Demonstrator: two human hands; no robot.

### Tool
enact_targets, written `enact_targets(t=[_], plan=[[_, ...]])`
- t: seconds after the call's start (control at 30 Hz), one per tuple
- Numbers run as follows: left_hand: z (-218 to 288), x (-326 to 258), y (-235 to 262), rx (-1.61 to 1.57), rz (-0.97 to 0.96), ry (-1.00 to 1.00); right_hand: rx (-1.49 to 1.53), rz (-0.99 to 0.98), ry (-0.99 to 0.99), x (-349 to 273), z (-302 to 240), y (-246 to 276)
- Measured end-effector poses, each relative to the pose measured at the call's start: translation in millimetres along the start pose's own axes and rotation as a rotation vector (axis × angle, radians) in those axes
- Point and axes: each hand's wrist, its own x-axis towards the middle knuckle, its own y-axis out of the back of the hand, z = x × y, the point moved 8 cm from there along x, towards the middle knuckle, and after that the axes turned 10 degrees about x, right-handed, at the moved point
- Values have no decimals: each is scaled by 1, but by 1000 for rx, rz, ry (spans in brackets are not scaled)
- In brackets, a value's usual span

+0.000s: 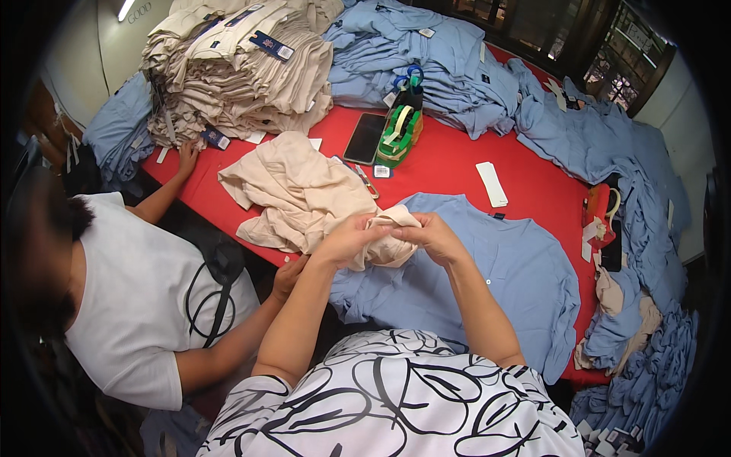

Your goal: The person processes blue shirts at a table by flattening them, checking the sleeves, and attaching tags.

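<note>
my left hand (346, 241) and right hand (436, 237) pinch the cream garment (293, 190) by the near edge of the red surface (449, 161). from the head view i judge it light, soft and floppy, best held where its cloth bunches between the thumbs.

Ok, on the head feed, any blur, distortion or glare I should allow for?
Head view: a dark, curved fisheye border; co-worker's head blurred at far left; a bright white strip glares at upper left; the beige garment mid-frame shows clear folds.
</note>
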Motion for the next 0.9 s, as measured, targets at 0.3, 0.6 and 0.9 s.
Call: enact_targets(t=[0.3,0.6,0.9], plan=[[2,1,-1,93,45,31,-7,34,-9,-2,3,9],[3,-1,1,188,51,88,-65,23,14,-1,2,4],[16,8,12,149,131,-22,-135,-50,132,4,-38,-9]])
